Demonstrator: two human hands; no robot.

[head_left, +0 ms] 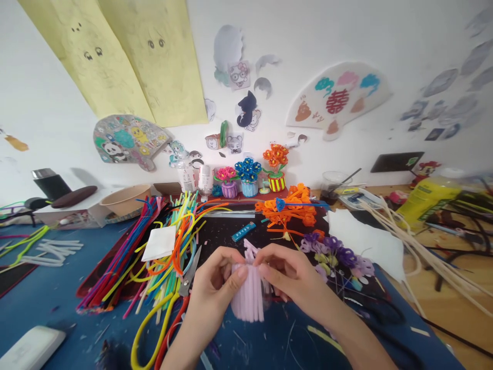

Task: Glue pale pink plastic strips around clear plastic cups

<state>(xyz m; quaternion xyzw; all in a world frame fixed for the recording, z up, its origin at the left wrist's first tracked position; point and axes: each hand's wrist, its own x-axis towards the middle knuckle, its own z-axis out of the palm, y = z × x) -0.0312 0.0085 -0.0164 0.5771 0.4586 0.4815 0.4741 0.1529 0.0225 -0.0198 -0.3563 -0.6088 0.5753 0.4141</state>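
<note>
A pale lilac pot covering of upright pipe cleaners stands between my hands above the blue mat. My left hand pinches its upper left rim between thumb and fingers. On the opposite side, the thumb and fingers of my right hand are closed on the upper right rim. Loose lilac ends stick up between my fingertips. Part of the rim is hidden behind the fingers. Left of my left hand lie scissors with yellow and red handles.
Bundles of coloured pipe cleaners lie at left, with a white paper square on top. A blue lighter, orange flowers and purple flowers are beyond my hands. Finished flower pots stand by the wall.
</note>
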